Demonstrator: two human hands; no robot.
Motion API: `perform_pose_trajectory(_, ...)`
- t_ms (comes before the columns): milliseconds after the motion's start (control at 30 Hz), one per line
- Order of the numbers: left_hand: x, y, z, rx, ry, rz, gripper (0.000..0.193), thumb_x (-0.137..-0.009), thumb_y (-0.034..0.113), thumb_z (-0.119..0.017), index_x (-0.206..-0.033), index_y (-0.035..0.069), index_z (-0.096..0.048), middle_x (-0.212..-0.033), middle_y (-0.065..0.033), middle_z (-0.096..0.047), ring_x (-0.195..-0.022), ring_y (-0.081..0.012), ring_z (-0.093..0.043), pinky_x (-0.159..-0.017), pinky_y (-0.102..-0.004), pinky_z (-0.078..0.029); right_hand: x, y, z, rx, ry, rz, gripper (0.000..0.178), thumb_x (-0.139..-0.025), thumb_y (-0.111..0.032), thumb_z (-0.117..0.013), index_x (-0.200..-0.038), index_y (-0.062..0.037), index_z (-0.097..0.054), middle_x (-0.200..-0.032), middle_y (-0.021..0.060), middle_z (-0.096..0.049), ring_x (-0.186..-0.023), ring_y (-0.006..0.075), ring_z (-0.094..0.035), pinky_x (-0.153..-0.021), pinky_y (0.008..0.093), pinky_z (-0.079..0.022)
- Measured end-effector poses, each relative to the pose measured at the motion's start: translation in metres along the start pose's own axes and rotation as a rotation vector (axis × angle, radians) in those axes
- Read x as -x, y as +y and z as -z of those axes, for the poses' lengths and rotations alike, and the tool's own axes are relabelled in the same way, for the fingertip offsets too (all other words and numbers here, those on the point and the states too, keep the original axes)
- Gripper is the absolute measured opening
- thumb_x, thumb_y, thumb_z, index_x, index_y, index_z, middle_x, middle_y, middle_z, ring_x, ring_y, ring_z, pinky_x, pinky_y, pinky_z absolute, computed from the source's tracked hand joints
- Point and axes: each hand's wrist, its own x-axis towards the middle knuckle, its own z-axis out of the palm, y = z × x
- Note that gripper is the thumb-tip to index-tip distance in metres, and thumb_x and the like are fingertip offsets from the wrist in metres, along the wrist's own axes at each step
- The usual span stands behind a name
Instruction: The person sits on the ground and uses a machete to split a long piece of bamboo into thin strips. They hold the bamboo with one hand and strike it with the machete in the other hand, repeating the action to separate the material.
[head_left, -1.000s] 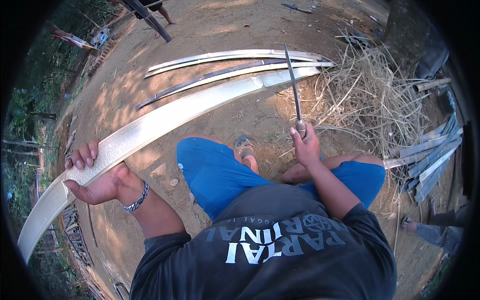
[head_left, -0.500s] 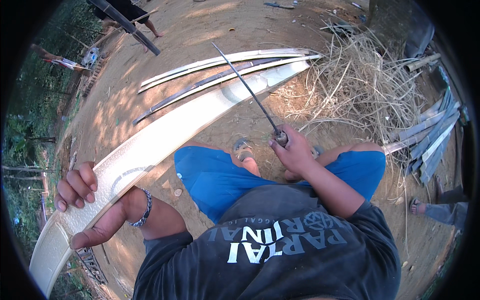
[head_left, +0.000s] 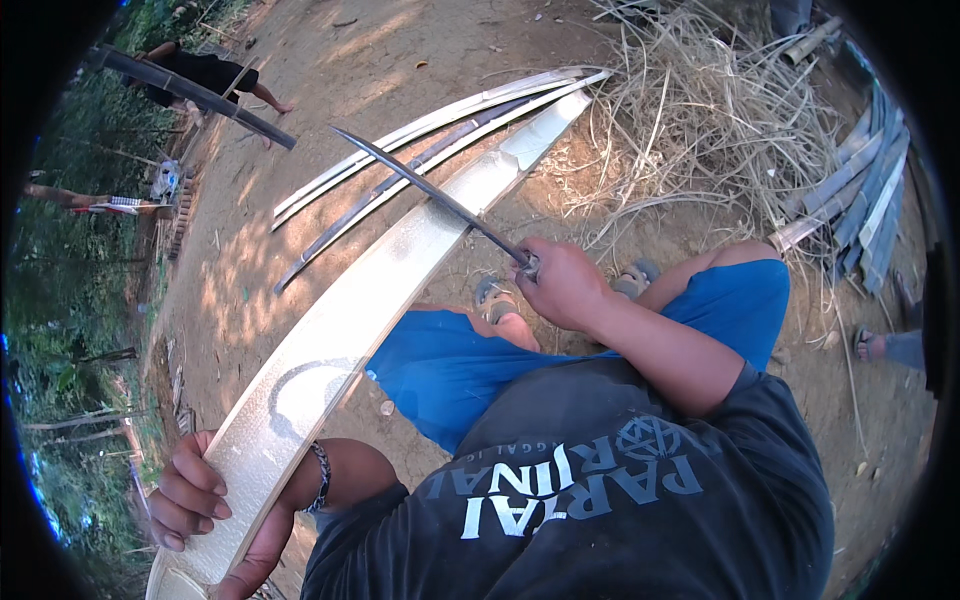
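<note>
With left hand (head_left: 188,488) grips a pale strip (head_left: 335,335), with right hand (head_left: 565,285) a knife (head_left: 430,190), above brown dirt (head_left: 230,350), with trees (head_left: 65,320) left of both, curly scraps (head_left: 700,130) beyond the right.

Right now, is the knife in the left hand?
No, the right hand grips the knife, while the left hand holds the wide pale strip.

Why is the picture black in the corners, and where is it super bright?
In the head view, the wide fisheye lens makes a roundish picture, so the corners go black; in that head view too, glare whitens the pale strip in the left hand, and sunlight dapples the ground.
</note>
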Motion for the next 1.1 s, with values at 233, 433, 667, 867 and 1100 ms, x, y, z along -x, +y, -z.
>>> perform_pose_trajectory(233, 0.0, -0.002, -0.005, 0.091, -0.036, 0.001, 0.058, -0.061, 0.054, -0.081, -0.083, 0.013, -0.046, -0.064, 0.0068, -0.037, -0.052, -0.0055, -0.035, -0.055, -0.0209, -0.029, 0.018, -0.031, 0.0, -0.036, -0.026, 0.307, 0.025, -0.085, -0.023, -0.065, -0.102, -0.004, -0.062, -0.085, 0.0206, -0.066, -0.081, 0.0393, -0.064, -0.074, 0.0467, -0.051)
perform_pose_trajectory(433, 0.005, -0.003, -0.015, -0.001, 0.041, 0.0, 0.057, -0.063, 0.052, -0.081, -0.083, 0.012, -0.045, -0.065, 0.0054, -0.038, -0.054, -0.0058, -0.036, -0.056, -0.0213, -0.03, -0.006, 0.005, 0.003, -0.074, 0.023, -0.043, 0.027, -0.085, -0.02, -0.065, -0.105, -0.0023, -0.061, -0.088, 0.0211, -0.067, -0.083, 0.0377, -0.065, -0.075, 0.0458, -0.051)
perform_pose_trajectory(667, -0.001, 0.003, -0.009, 0.137, -0.014, 0.015, 0.053, -0.072, 0.044, -0.08, -0.094, 0.011, -0.045, -0.072, 0.0053, -0.04, -0.055, -0.0052, -0.038, -0.055, -0.0229, -0.031, -0.01, -0.005, -0.011, -0.011, 0.005, 0.117, 0.024, -0.083, -0.021, -0.066, -0.101, -0.0044, -0.06, -0.088, 0.0206, -0.067, -0.086, 0.0384, -0.065, -0.076, 0.0468, -0.051)
perform_pose_trajectory(867, 0.001, -0.002, 0.002, 0.145, 0.001, 0.022, 0.049, -0.077, 0.041, -0.075, -0.098, 0.01, -0.044, -0.073, 0.0037, -0.039, -0.057, -0.0055, -0.04, -0.056, -0.0232, -0.034, -0.031, 0.015, -0.006, -0.035, 0.019, -0.083, 0.022, -0.085, -0.018, -0.065, -0.102, -0.0043, -0.064, -0.091, 0.0212, -0.067, -0.088, 0.038, -0.065, -0.079, 0.0441, -0.051)
perform_pose_trajectory(1100, -0.001, 0.001, -0.003, 0.204, -0.038, 0.034, 0.047, -0.078, 0.038, -0.075, -0.099, 0.011, -0.044, -0.072, 0.0041, -0.038, -0.057, -0.0055, -0.038, -0.055, -0.023, -0.033, -0.028, 0.024, -0.018, -0.106, 0.09, 0.01, 0.024, -0.084, -0.016, -0.066, -0.103, -0.0016, -0.062, -0.092, 0.0203, -0.068, -0.088, 0.0376, -0.066, -0.079, 0.0431, -0.051)
